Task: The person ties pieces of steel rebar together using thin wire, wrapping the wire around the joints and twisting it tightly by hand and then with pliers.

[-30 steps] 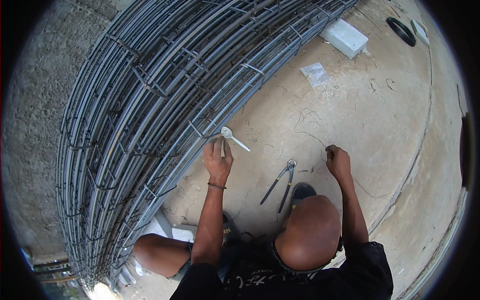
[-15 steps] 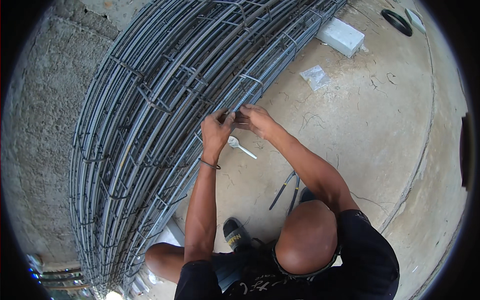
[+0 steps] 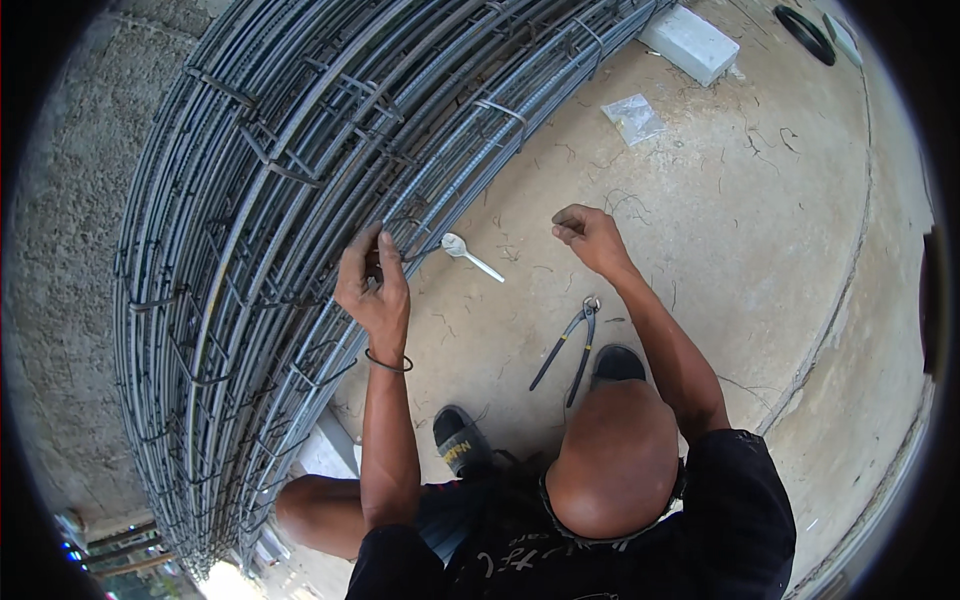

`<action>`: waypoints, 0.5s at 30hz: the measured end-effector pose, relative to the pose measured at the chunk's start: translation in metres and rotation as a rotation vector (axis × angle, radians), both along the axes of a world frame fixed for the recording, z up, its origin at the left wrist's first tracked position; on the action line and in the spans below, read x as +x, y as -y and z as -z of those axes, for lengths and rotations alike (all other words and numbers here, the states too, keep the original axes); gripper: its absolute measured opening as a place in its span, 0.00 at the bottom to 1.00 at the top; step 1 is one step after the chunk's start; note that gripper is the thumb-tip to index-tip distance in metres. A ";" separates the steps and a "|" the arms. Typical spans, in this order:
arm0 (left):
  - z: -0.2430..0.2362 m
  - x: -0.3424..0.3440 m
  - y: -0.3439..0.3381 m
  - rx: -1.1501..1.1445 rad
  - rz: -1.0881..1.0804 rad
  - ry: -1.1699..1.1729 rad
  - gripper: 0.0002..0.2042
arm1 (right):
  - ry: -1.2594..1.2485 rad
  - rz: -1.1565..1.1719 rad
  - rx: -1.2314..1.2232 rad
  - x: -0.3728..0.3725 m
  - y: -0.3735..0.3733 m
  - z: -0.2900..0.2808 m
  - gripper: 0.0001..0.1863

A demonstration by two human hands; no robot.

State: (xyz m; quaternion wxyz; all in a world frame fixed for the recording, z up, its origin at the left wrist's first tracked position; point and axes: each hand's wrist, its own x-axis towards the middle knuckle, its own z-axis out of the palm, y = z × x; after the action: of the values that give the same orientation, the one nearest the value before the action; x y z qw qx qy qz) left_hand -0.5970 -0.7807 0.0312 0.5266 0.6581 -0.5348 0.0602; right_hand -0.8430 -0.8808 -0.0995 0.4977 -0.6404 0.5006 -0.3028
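Note:
My left hand (image 3: 374, 285) is at the near edge of a long bundle of steel rebar cages (image 3: 300, 190). Its fingers curl around the left side of a dark bent stirrup (image 3: 425, 250), thumb pointing up; part of the grip is hidden. My right hand (image 3: 590, 237) is held above the concrete floor, away from the bars, with its fingertips pinched together. Whatever they may hold is too small to make out. Below that hand, a pair of nippers (image 3: 575, 345) with dark, yellow-marked handles lies with its handles spread, by my foot.
A white plastic spoon (image 3: 470, 257) lies on the floor beside the bars. Farther off are a clear plastic bag (image 3: 633, 119), a white block (image 3: 692, 45) and a black ring-shaped coil (image 3: 804, 36). Thin wire scraps (image 3: 628, 203) are scattered about. A rough concrete wall (image 3: 65, 250) borders the bundle's left.
My hands, together at the bars before, have parted: the right has drawn off to the right over the floor, the left has shifted left along the stirrup. The view has shifted slightly.

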 end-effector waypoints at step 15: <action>0.163 -0.045 -0.067 0.970 0.143 -0.385 0.11 | -0.530 0.131 -0.133 -0.099 0.001 0.051 0.08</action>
State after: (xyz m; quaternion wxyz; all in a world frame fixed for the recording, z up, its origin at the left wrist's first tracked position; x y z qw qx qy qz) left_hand -0.6417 -0.7136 -0.1321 0.2529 0.7871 -0.4384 -0.3525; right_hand -0.9419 -0.8819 -0.1506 0.2856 -0.6948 0.6325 -0.1888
